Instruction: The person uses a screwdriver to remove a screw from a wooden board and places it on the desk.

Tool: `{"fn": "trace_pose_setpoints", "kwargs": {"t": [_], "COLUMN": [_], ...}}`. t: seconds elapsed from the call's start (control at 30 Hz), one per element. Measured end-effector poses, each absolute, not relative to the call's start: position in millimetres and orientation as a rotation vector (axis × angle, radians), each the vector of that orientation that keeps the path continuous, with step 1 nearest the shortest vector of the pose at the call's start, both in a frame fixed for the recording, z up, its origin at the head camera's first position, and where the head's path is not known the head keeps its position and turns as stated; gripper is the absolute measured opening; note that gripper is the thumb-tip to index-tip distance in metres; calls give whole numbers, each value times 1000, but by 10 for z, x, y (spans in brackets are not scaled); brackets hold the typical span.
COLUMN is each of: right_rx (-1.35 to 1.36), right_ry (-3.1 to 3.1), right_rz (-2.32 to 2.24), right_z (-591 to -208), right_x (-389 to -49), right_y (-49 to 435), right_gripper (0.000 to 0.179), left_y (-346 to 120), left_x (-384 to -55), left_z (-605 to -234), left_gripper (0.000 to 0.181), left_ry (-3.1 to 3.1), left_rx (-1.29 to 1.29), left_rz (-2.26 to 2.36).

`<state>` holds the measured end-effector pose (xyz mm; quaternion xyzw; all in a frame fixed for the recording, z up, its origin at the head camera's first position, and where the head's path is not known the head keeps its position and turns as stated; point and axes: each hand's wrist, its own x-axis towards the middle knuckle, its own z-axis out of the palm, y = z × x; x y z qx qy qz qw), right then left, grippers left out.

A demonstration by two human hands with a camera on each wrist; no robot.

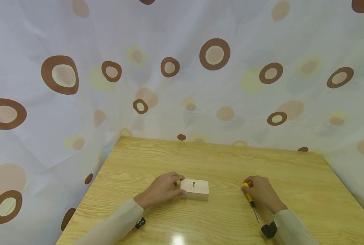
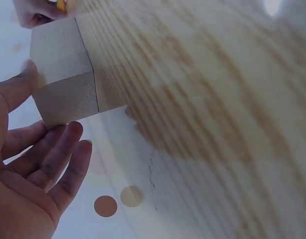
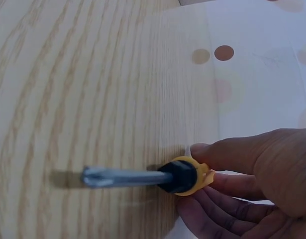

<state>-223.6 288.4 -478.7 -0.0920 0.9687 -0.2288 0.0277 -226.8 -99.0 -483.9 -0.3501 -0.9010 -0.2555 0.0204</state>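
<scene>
A pale wooden block (image 1: 197,192) lies on the table with a screw (image 1: 194,184) standing up from its top. My left hand (image 1: 161,190) holds the block by its left end; in the left wrist view the thumb rests against one face of the block (image 2: 63,55) and the fingers lie at another. To the right, my right hand (image 1: 263,191) pinches the yellow handle of a screwdriver (image 1: 249,197) between thumb and fingers. Its metal shaft (image 3: 128,178) points back toward me, low over the table.
Both hands work on a light wood-grain table (image 1: 224,166). Behind it and at the sides hangs a white curtain (image 1: 175,92) with brown and beige circles. Dark wrist cameras sit below the left wrist (image 1: 140,223) and right wrist (image 1: 269,230).
</scene>
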Motion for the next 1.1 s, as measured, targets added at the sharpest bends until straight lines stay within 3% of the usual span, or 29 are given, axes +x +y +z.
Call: {"fn": "trace_pose_setpoints", "kwargs": {"t": [0.57, 1.1], "right_rx": [-301, -307], "right_ry": [2980, 2975], "right_rz": [-840, -1048], "right_z": [-4680, -4355], "right_x": [-2227, -2183], "right_y": [2975, 2931], "right_gripper": [33, 49], "left_y": [-972, -979], "left_x": [-2304, -2281], "left_z": [-4874, -4822], "left_gripper": [60, 58], "left_ry": [-2821, -2806], "left_rx": [-1071, -1103], "left_rz": [-740, -690]}}
